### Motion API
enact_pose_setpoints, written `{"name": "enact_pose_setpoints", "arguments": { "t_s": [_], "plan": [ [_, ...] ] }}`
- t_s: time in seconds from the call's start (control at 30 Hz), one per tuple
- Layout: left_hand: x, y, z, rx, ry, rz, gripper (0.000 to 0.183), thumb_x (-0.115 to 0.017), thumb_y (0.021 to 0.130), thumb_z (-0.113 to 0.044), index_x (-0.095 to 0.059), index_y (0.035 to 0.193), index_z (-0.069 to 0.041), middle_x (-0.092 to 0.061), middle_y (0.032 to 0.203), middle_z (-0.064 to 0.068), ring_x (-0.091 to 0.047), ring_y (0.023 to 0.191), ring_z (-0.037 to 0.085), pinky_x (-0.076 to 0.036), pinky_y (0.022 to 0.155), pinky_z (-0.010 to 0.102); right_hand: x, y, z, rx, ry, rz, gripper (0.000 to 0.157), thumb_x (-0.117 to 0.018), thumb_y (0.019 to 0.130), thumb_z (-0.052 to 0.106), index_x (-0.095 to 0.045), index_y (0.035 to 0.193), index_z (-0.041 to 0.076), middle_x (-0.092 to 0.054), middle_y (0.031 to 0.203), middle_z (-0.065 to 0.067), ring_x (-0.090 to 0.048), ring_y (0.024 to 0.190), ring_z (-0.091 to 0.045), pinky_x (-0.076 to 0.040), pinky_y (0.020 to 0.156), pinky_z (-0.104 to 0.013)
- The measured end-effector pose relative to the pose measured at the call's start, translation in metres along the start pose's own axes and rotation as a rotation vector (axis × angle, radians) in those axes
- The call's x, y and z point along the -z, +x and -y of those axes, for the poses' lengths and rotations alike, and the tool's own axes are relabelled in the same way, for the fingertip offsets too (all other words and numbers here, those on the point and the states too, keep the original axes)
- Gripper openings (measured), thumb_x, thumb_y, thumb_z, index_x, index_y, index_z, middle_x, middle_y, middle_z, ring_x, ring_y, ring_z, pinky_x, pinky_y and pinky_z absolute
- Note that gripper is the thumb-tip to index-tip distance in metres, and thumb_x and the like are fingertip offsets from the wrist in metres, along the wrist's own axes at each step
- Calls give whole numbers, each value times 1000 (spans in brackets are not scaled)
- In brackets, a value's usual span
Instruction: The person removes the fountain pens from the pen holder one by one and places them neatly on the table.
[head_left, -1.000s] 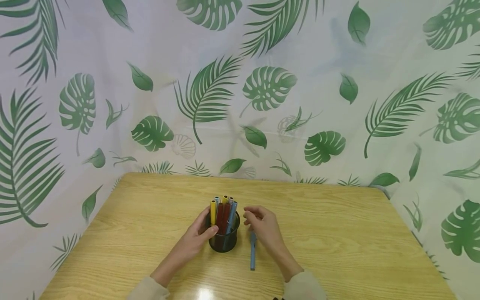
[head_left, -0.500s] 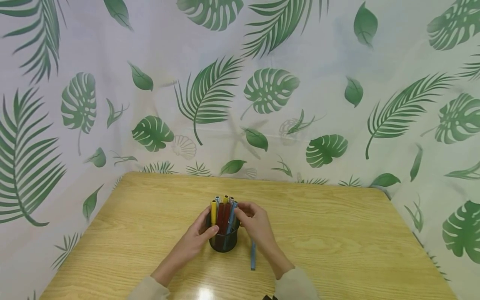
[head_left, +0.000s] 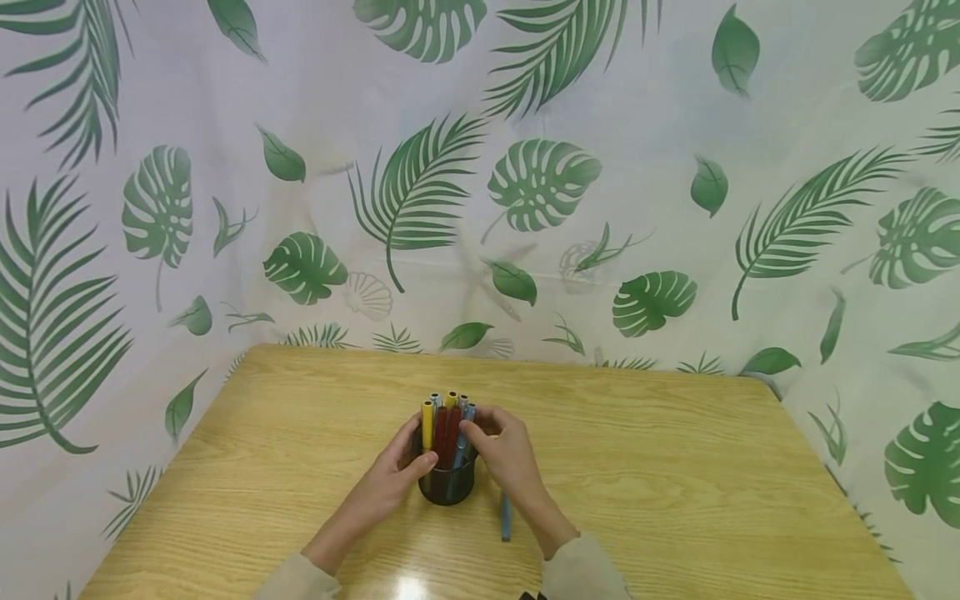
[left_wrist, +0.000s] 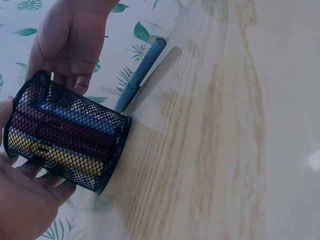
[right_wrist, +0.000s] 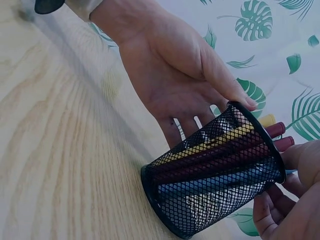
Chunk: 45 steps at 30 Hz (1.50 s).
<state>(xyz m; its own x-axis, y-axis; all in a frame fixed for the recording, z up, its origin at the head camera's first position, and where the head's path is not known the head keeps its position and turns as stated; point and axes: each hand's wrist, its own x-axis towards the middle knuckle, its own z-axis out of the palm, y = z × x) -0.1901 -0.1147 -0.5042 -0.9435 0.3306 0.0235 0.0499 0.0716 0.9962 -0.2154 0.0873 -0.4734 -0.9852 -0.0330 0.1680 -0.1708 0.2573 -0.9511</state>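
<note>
A black mesh pen cup [head_left: 447, 487] stands upright on the wooden table, filled with several markers. My left hand [head_left: 390, 471] grips its left side, thumb at the rim and fingers round the mesh. On the other side my right hand [head_left: 508, 446] pinches a blue marker [head_left: 460, 454] in the cup, near its upper end; that end is mostly covered by the thumb in the right wrist view. Beside it stand dark red markers [head_left: 441, 437] and a yellow marker [head_left: 427, 427]. A loose blue marker [left_wrist: 141, 72] lies on the table right of the cup, partly hidden under my right wrist in the head view.
The light wooden table [head_left: 675, 483] reaches back to a white cloth backdrop [head_left: 585, 275] printed with green leaves, which also closes off both sides. A bright light reflection shows near the table's front.
My right hand has moved left from beside the cup to its rim and taken hold of the blue marker there. The left hand and the cup have stayed in place.
</note>
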Motion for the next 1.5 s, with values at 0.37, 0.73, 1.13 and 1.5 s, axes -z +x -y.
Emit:
{"name": "enact_pose_setpoints", "arguments": {
  "t_s": [0.37, 0.73, 1.13, 1.5],
  "plan": [
    [-1, 1, 0, -22, 16, 11, 72, -56, 109, -26, -14, 167, -15, -23, 168, 20, -28, 151, 41, -28, 119, 57, 9, -9, 11, -3, 59, -98, 21, -73, 97, 17, -73, 110, 0, -72, 99, -8, -64, 89, -17, -55, 73, -25],
    [0, 2, 1, -45, -5, 49, 70, -53, 110, -22, -12, 167, -14, -17, 169, 19, -24, 153, 38, -27, 120, 55, 24, -13, 22, 25, 143, -158, 19, -71, 99, 14, -71, 109, -2, -70, 102, -11, -66, 88, -15, -58, 78, -31],
    [0, 0, -2, -31, -6, 40, 70, -53, 110, -24, -13, 167, -15, -17, 169, 20, -25, 152, 39, -28, 119, 55, 44, -17, 20, 13, 199, -195, 24, -70, 101, 16, -70, 113, -4, -69, 105, -14, -66, 93, -21, -56, 78, -27],
    [-1, 2, -1, -21, -20, 36, 69, -53, 110, -21, -14, 167, -16, -19, 169, 18, -27, 152, 37, -30, 118, 54, 69, -22, 21, -67, 266, -202, 27, -66, 104, 20, -67, 112, -6, -66, 100, -13, -64, 89, -17, -55, 83, -28]
  ]
}}
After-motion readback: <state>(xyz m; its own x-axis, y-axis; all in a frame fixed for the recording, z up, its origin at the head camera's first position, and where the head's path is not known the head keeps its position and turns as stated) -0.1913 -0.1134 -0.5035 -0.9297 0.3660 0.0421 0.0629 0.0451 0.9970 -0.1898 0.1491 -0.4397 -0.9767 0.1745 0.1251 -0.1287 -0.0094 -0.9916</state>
